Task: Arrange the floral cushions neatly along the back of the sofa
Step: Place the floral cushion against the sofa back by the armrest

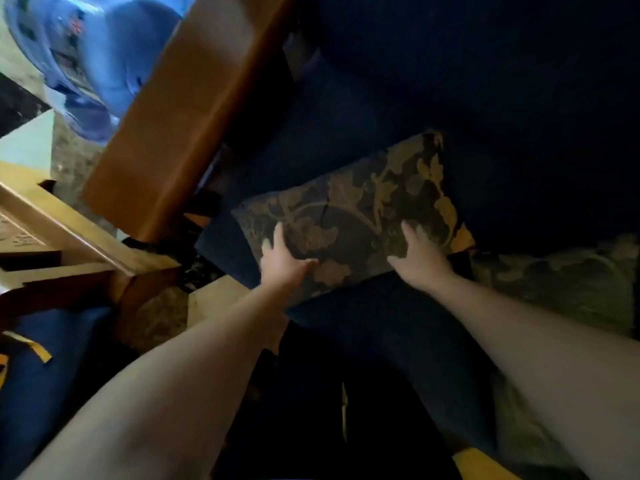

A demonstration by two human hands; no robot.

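Note:
A dark floral cushion (356,209) with gold leaf patterns leans against the dark blue sofa back (485,98), tilted with its right end higher. My left hand (282,259) lies flat on its lower left part, fingers spread. My right hand (417,252) presses on its lower right part. A second floral cushion (561,275) lies to the right on the seat, partly hidden behind my right forearm. The view is tilted and dim.
The sofa's brown wooden armrest (180,109) runs diagonally at upper left. A carved wooden table (69,244) stands at left, with blue fabric (55,358) below it. A blue object (93,64), blurred, sits at top left on the patterned floor.

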